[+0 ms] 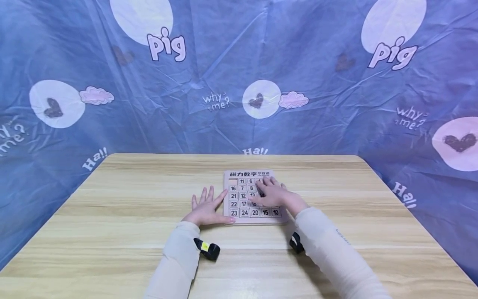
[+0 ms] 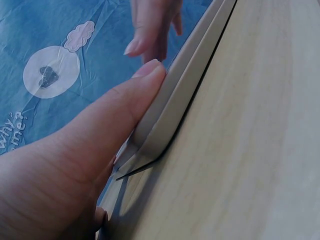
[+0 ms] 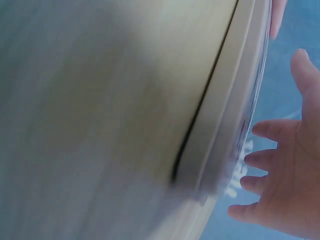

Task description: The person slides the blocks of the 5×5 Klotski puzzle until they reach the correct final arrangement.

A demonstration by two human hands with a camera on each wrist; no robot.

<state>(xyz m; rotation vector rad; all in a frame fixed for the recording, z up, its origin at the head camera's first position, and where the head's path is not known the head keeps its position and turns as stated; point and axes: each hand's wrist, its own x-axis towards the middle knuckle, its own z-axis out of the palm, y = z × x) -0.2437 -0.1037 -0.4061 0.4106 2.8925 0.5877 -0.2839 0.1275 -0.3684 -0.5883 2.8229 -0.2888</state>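
Note:
A number sliding puzzle lies flat on the table, its black-numbered square tiles set in a pale frame with Chinese lettering along the top. In the head view its top left tile slot is vacant. My left hand is spread at the puzzle's left side, the thumb resting on the lower left corner of the frame. The left wrist view shows that thumb against the frame's edge. Over the right part of the tiles hovers my right hand, fingers extended and hiding several numbers. The right wrist view shows its fingers apart from the board.
The wooden table stretches out on both sides of the puzzle. Behind it hangs a blue printed cloth. Black straps with small devices sit at the left wrist and right wrist.

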